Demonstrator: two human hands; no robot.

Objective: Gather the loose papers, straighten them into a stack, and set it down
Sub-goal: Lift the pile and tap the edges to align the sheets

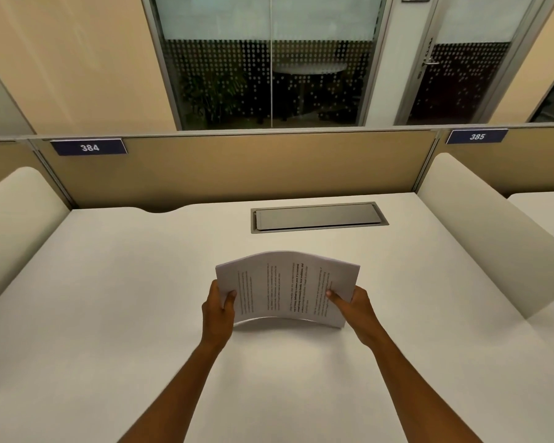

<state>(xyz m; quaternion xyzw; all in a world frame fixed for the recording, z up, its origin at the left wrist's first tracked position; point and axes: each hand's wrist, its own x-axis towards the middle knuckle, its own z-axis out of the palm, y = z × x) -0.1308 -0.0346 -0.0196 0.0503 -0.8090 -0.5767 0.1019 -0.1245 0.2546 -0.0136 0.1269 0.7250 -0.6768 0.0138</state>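
A stack of printed white papers (285, 289) stands on its long edge at the middle of the white desk (125, 298), bowed upward in an arc with the text running sideways. My left hand (218, 310) grips the stack's left side, thumb on the front sheet. On the right side my right hand (352, 306) grips it the same way. The stack's lower edge looks to touch the desk at its two corners, with a gap under the middle. The sheets' edges look lined up.
A grey metal cable hatch (317, 217) is set into the desk behind the papers. Rounded white dividers stand at the left (16, 215) and right (467, 225). A tan partition (237, 167) with tags 384 and 385 closes the back.
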